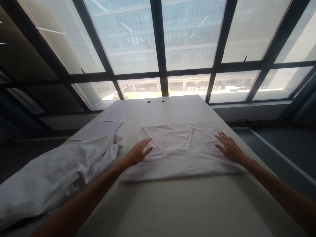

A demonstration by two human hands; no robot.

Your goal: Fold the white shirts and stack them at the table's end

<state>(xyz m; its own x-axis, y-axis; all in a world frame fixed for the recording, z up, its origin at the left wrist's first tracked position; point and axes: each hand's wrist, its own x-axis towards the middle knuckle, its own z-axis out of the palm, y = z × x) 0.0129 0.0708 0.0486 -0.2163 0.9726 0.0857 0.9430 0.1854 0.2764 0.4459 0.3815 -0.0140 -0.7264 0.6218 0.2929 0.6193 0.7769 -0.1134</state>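
Nearest my camera is the bare front of the white table (172, 210), with both my forearms reaching across it toward the folded white garment (180, 154), which I use as my landmark. It lies flat on the table, about midway between the near edge and the window end, its sides already turned in so it forms a rough rectangle.

My left hand (139, 152) rests on the garment's left edge, open and flat, fingers spread, gripping nothing. My right hand (228, 146) lies the same way on the garment's right edge, palm down and open. I judge both are set there to press the cloth flat and keep the folds from springing back.

Left of the garment, touching the table's left edge, sits a crumpled heap of white cloth (56, 174), kept apart from the folded piece. Beyond the garment's left corner lie sheets of paper (98, 130), and farther still, near the window (158, 49), two small dark dots (149, 101) mark the tabletop.
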